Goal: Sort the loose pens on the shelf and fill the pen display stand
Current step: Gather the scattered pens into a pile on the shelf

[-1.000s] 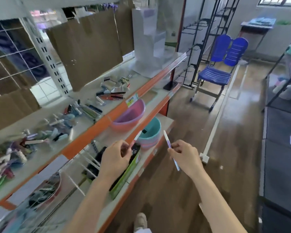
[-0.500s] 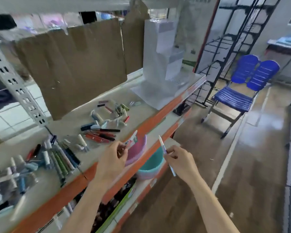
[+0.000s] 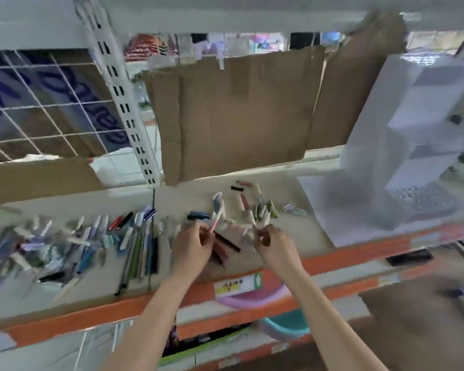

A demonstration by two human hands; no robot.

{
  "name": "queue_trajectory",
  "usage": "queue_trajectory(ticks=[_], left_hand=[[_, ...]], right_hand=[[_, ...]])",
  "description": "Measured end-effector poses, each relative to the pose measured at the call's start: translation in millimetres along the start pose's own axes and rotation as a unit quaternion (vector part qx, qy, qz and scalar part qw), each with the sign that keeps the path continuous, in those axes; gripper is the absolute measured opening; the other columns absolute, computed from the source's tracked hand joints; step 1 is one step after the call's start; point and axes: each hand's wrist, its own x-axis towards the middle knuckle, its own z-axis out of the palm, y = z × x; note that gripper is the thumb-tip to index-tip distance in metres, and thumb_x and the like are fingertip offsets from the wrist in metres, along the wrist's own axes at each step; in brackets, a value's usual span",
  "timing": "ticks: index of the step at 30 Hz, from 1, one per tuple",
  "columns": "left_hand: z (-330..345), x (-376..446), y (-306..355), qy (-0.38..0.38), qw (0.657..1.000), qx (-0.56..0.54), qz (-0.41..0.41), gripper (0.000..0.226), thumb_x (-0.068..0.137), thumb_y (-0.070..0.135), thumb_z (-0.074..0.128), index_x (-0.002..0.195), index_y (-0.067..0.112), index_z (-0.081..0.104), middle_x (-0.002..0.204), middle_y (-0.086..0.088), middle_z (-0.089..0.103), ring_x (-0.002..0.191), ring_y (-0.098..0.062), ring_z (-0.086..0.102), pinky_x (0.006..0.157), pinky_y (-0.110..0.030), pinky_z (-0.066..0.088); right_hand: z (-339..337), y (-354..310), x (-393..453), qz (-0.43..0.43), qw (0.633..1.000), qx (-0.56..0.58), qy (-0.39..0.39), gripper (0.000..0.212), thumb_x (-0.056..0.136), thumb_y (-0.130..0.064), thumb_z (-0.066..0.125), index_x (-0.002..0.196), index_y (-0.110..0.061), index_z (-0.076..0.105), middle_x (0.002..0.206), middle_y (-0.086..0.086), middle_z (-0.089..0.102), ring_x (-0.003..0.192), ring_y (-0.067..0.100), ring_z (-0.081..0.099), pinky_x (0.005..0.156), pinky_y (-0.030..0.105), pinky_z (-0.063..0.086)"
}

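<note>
Pens [image 3: 134,245] lie loose along the shelf [image 3: 273,253], with the clear display stand [image 3: 413,162] at its right end. A second ago I faced the aisle; now I'm square to the shelf, so sorting can resume. My left hand [image 3: 192,246] pinches a pink-tipped pen [image 3: 217,219]; my right hand [image 3: 272,242] grips a white pen [image 3: 256,229].

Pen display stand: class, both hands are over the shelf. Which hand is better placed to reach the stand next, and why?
Probably the right hand: the pen display stand sits at the shelf's right end, on that hand's side. The left hand, pinching a pink pen, would have to cross over.
</note>
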Motion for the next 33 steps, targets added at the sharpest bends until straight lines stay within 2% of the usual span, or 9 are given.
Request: queue_trajectory(ticks=[5,8,13,18,23,26,29,31,33], left_hand=[[9.7,-1.8,-16.0,0.031,0.998,0.053,0.017,0.018,0.087,0.024,0.063,0.101,0.013,0.059,0.094,-0.005,0.064,0.085,-0.021,0.061,0.069,-0.036,0.048],[9.0,-0.9,-14.0,0.039,0.998,0.028,0.036,0.021,0.086,0.025,0.065,0.102,0.012,0.058,0.094,-0.005,0.061,0.080,-0.021,0.061,0.064,-0.032,0.047],[7.4,-2.1,-11.4,0.061,0.993,0.040,0.093,0.014,0.081,0.017,0.070,0.090,0.010,0.062,0.085,-0.003,0.059,0.074,-0.020,0.058,0.060,-0.026,0.042],[11.3,-1.8,-4.9,0.092,0.984,0.088,0.122,0.020,0.075,0.011,0.074,0.092,0.008,0.065,0.095,-0.007,0.056,0.092,-0.025,0.054,0.081,-0.033,0.042],[28.2,7.7,14.5,0.071,0.981,0.108,0.144,0.023,0.081,0.021,0.070,0.096,0.006,0.063,0.104,-0.010,0.058,0.094,-0.027,0.056,0.079,-0.039,0.049],[43.4,12.5,22.3,0.034,0.980,0.150,0.129,0.040,0.087,0.044,0.054,0.112,0.013,0.059,0.126,-0.008,0.052,0.117,-0.030,0.048,0.097,-0.044,0.040],[55.3,15.3,21.7,-0.050,0.972,0.208,0.101,0.062,0.086,0.067,0.030,0.136,0.031,0.039,0.150,0.000,0.026,0.140,-0.027,0.020,0.113,-0.054,0.014],[58.4,19.0,15.5,-0.082,0.960,0.245,0.106,0.069,0.083,0.072,0.028,0.142,0.037,0.027,0.156,0.005,0.011,0.144,-0.025,0.006,0.112,-0.056,0.000],[56.6,21.7,11.6,-0.091,0.954,0.264,0.111,0.072,0.080,0.072,0.026,0.142,0.036,0.027,0.156,0.004,0.013,0.144,-0.024,0.007,0.112,-0.056,-0.005]], right_hand=[[34.3,-14.2,17.3,-0.050,0.998,-0.012,0.023,0.034,0.094,-0.031,0.053,0.121,-0.010,0.056,0.118,0.011,0.056,0.101,0.033,0.057,0.071,0.033,0.040],[38.9,-9.6,16.6,-0.068,0.996,-0.032,0.047,0.036,0.093,-0.034,0.054,0.121,-0.012,0.056,0.116,0.008,0.054,0.097,0.032,0.058,0.068,0.033,0.039],[35.9,-2.6,13.7,-0.117,0.985,0.058,0.114,0.010,0.088,-0.012,0.063,0.095,-0.006,0.066,0.102,0.010,0.060,0.077,0.031,0.062,0.058,0.027,0.033],[16.6,2.4,35.9,-0.204,0.962,0.040,0.179,0.015,0.078,0.007,0.066,0.087,-0.003,0.071,0.091,0.013,0.063,0.085,0.034,0.056,0.072,0.037,0.045],[-12.0,28.4,79.2,-0.149,0.969,0.002,0.199,0.015,0.085,-0.002,0.061,0.096,-0.005,0.072,0.105,0.012,0.064,0.096,0.036,0.052,0.079,0.035,0.038],[-18.3,41.9,97.9,-0.095,0.977,-0.042,0.185,0.020,0.090,-0.019,0.057,0.105,-0.018,0.070,0.121,0.002,0.059,0.114,0.026,0.045,0.093,0.039,0.033],[-20.0,48.1,105.4,-0.041,0.991,-0.035,0.124,0.028,0.093,-0.032,0.051,0.118,-0.028,0.064,0.134,-0.005,0.050,0.125,0.020,0.036,0.102,0.037,0.025],[-13.9,45.6,101.6,-0.070,0.993,-0.038,0.088,0.030,0.093,-0.033,0.053,0.121,-0.028,0.063,0.132,-0.006,0.053,0.122,0.021,0.041,0.099,0.032,0.028],[-5.2,36.6,93.9,-0.135,0.989,-0.018,0.067,0.027,0.092,-0.028,0.057,0.118,-0.023,0.065,0.124,-0.004,0.059,0.114,0.022,0.047,0.093,0.026,0.032]])
